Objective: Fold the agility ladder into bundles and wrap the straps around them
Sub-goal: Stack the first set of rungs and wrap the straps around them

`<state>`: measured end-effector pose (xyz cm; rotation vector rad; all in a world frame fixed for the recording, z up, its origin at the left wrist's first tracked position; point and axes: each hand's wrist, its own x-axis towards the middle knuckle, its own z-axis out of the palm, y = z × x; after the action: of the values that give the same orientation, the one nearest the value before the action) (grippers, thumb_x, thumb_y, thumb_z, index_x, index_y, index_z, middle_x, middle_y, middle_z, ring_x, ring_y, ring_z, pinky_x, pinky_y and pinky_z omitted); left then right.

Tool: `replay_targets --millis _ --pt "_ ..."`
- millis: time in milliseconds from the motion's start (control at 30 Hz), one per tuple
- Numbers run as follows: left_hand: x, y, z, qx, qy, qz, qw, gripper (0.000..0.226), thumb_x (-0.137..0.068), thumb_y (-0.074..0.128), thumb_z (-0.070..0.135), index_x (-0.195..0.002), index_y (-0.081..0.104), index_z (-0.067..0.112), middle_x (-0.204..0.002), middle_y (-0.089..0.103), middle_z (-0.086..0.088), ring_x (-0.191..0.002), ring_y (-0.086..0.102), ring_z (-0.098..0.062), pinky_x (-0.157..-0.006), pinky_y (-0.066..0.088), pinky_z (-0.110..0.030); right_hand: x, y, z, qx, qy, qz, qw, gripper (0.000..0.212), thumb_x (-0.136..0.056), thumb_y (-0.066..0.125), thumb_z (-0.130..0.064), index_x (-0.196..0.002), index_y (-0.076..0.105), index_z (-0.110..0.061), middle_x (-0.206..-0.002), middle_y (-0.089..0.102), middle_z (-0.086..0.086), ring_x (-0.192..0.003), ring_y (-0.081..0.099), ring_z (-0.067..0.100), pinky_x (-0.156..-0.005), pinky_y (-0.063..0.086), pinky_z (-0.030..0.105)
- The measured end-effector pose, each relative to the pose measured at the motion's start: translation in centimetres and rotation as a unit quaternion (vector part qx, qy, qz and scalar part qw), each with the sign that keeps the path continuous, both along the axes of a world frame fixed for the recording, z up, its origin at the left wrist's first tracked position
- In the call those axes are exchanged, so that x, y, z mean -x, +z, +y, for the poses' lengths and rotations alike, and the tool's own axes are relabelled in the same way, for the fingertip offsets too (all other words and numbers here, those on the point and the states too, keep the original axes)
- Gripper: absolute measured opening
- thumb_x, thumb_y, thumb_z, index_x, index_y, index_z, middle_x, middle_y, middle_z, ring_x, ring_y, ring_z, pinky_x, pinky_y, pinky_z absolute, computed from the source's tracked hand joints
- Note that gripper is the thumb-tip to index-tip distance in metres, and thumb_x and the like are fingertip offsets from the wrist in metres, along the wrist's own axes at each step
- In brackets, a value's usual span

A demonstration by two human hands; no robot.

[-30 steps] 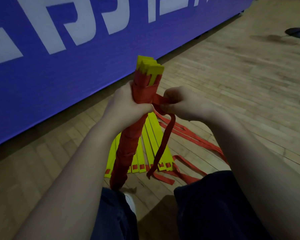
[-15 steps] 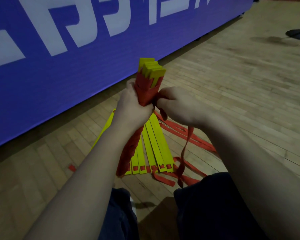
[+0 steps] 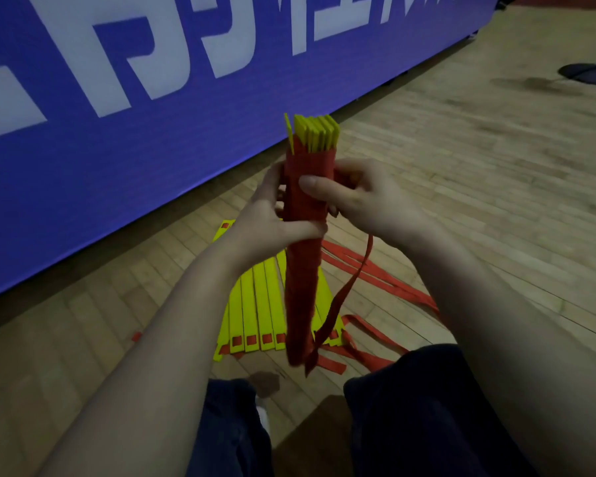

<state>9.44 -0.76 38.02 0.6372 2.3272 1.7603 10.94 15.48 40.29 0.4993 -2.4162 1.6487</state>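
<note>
I hold a bundle (image 3: 302,280) of yellow ladder rungs upright in front of me, wrapped almost its whole length in red strap, with yellow ends showing at the top. My left hand (image 3: 272,215) grips it from the left, thumb across the front. My right hand (image 3: 362,201) grips it from the right, thumb pressed on the wrapping. A loose red strap end (image 3: 344,294) hangs down from under my right hand. Behind the bundle, a second set of yellow rungs (image 3: 255,304) lies flat on the wooden floor with red straps (image 3: 386,280) trailing to the right.
A blue banner with white letters (image 3: 152,98) stands along the left and back. My dark-trousered knees (image 3: 410,425) are at the bottom. A dark stand base (image 3: 589,72) sits far right on the wooden floor (image 3: 496,166).
The bundle has turned so its wrapped flat side faces me. My right hand moved from pulling the strap at the side to pressing its thumb on the wrap; the loose end hangs lower.
</note>
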Motion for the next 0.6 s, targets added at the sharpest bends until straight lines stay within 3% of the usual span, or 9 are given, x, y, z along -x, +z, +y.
replay_targets --millis 67,133,233,300,367,433,533,600 --pt "0.1 -0.1 -0.6 -0.017 -0.054 -0.05 0.997 0.096 -0.044 0.085 0.046 -0.131 0.054 0.022 -0.122 0.067 -0.001 -0.113 0.064 -0.018 -0.095 0.052 -0.044 -0.4 0.3 0.1 0.025 0.052 -0.012 0.998 0.029 -0.09 0.064 -0.024 -0.084 0.065 0.005 -0.055 0.05 -0.008 -0.051 0.044 0.004 -0.05 0.034 0.021" --pt "0.0 -0.5 -0.9 -0.042 -0.148 -0.116 0.981 0.081 -0.045 0.092 0.047 -0.117 0.061 0.025 -0.109 0.073 0.008 -0.103 0.068 -0.01 -0.084 0.055 -0.03 -0.7 0.5 0.2 0.061 0.108 -0.035 0.992 0.019 -0.092 0.06 -0.019 -0.081 0.065 -0.005 -0.052 0.052 -0.01 -0.048 0.044 0.001 -0.047 0.033 0.017" --pt "-0.6 -1.1 -1.0 -0.092 -0.243 -0.212 0.942 0.065 -0.045 0.092 0.052 -0.101 0.075 0.024 -0.093 0.075 0.008 -0.086 0.071 -0.008 -0.073 0.056 -0.024 -1.0 0.8 0.4 0.111 0.146 -0.053 0.982 0.02 -0.089 0.063 -0.031 -0.074 0.07 -0.02 -0.057 0.056 -0.008 -0.052 0.044 0.019 -0.048 0.025 0.027" --pt "-0.7 -1.0 -0.8 -0.104 -0.264 -0.222 0.933 0.054 -0.044 0.093 0.048 -0.092 0.079 0.027 -0.088 0.076 0.004 -0.08 0.073 -0.012 -0.071 0.058 -0.026 -1.3 1.1 0.6 0.128 0.143 -0.055 0.98 0.023 -0.087 0.061 -0.034 -0.073 0.069 -0.017 -0.056 0.051 -0.003 -0.047 0.04 0.017 -0.045 0.022 0.027" --pt "-0.8 -0.5 -0.5 -0.114 -0.26 -0.239 0.929 0.059 -0.046 0.094 0.042 -0.099 0.077 0.021 -0.093 0.076 -0.008 -0.083 0.074 -0.025 -0.073 0.059 -0.035 -1.4 1.2 0.7 0.153 0.148 -0.084 0.973 0.026 -0.097 0.054 -0.015 -0.076 0.06 -0.003 -0.051 0.054 -0.008 -0.041 0.047 0.001 -0.041 0.033 0.012" --pt "-0.6 -0.2 -0.6 -0.108 -0.243 -0.235 0.935 0.068 -0.052 0.092 0.034 -0.114 0.066 0.018 -0.099 0.074 -0.016 -0.086 0.073 -0.035 -0.075 0.059 -0.041 -1.4 1.1 1.0 0.162 0.151 -0.106 0.969 0.023 -0.1 0.048 -0.007 -0.08 0.058 -0.001 -0.052 0.057 -0.008 -0.043 0.051 -0.001 -0.045 0.04 0.009" --pt "-0.2 0.0 -1.1 -0.069 -0.16 -0.197 0.965 0.061 -0.062 0.081 0.021 -0.119 0.06 0.01 -0.108 0.071 -0.021 -0.095 0.069 -0.045 -0.083 0.056 -0.053 -0.9 1.1 1.6 0.11 0.127 -0.083 0.982 0.023 -0.099 0.051 -0.014 -0.085 0.062 0.0 -0.049 0.055 -0.007 -0.039 0.044 0.0 -0.039 0.033 0.011" --pt "0.1 0.1 -1.5 -0.051 -0.101 -0.165 0.98 0.063 -0.06 0.082 0.019 -0.117 0.062 0.001 -0.109 0.069 -0.024 -0.098 0.068 -0.046 -0.084 0.056 -0.054 -0.8 1.3 1.9 0.034 0.099 -0.06 0.993 0.019 -0.092 0.059 -0.026 -0.09 0.067 -0.008 -0.046 0.052 -0.005 -0.036 0.041 0.002 -0.037 0.029 0.015"
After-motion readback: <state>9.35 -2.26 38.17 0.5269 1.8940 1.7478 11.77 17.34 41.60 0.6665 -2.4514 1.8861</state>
